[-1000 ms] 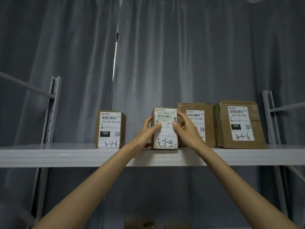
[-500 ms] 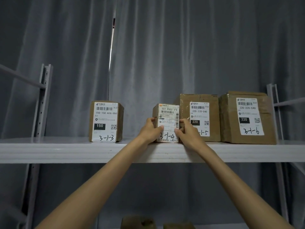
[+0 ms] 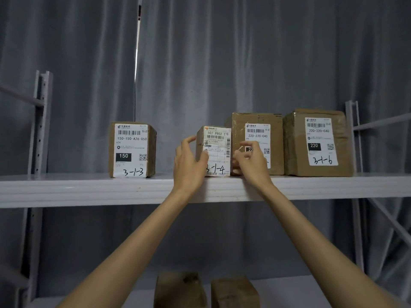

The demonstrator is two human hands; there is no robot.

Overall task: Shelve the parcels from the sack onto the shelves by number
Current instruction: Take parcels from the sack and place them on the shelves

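The parcel marked 3-1-4 (image 3: pixel 216 151) stands upright at the front edge of the upper shelf (image 3: pixel 89 188), just beside the parcel 3-1-5 (image 3: pixel 258 143) on its right, and well apart from the parcel 3-1-3 (image 3: pixel 131 150) on its left. The left hand (image 3: pixel 189 163) has its fingers spread and loosely curved around the left side of 3-1-4; the thumb seems to touch the label, but I cannot tell if it grips. The right hand (image 3: pixel 251 161) is relaxed and holds nothing, in front of 3-1-5. I judge that the placing step for this parcel is nearly finished. The next move probably calls for drawing both hands back without pulling the parcel over the front edge. There is wide free room on the shelf between 3-1-3 and 3-1-4; on the right, the parcel 3-1-6 (image 3: pixel 318 142) closes the row near the upright post (image 3: pixel 351 138).
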